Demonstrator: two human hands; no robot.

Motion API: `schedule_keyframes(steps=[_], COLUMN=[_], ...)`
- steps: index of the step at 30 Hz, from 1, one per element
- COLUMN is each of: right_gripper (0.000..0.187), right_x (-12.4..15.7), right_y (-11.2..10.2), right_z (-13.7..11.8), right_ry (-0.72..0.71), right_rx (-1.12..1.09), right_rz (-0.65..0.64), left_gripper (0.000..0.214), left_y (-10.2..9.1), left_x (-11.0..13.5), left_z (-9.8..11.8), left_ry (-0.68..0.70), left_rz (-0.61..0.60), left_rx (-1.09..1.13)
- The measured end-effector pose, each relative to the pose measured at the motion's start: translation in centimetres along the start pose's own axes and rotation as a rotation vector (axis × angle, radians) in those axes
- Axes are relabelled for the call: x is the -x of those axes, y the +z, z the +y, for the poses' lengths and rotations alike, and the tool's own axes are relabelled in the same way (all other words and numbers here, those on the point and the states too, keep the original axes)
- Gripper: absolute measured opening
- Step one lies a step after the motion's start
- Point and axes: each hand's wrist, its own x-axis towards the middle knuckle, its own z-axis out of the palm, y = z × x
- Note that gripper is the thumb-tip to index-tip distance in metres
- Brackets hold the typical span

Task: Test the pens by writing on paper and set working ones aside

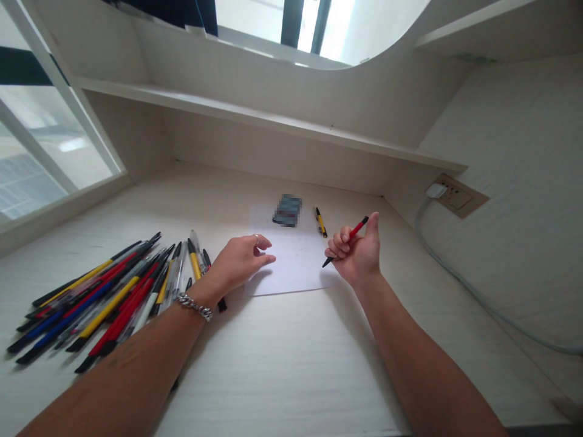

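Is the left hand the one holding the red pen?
No, the red pen is gripped in the right hand, while the left hand is empty above the white paper.

Glossy plastic pens, smooth matt paper, a shiny metal chain bracelet, and what looks like grained laminate desktop.

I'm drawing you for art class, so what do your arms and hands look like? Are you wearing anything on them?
The left hand has a thin silver-coloured ring on one finger, and a chunky silver-coloured chain bracelet circles that wrist. The right hand shows no jewellery. Both forearms are bare, without sleeves.
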Motion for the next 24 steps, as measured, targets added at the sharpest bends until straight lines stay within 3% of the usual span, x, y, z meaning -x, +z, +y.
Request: schedule_keyframes(steps=[6, 12, 24], right_gripper=[0.059, 0.063, 0.056], right_x=[-0.16, -0.25, -0.23], right_y=[-0.25, -0.21, -0.33], right_z=[0.11, 0.18, 0.21], right_ry=[0.006, 0.018, 0.043], right_rx=[-0.084, -0.14, -0.298], right_rz=[0.015, 0.045, -0.021], left_gripper=[0.031, 0.028, 0.028], left_y=[-0.05, -0.1, 0.15], left_x=[0.0, 0.02, -0.13], left_z=[-0.05, 0.05, -0.48], left_ry=[0.006, 0.009, 0.012], left_rz=[0.001, 0.0, -0.012], left_rx=[-0.016, -0.029, -0.033])
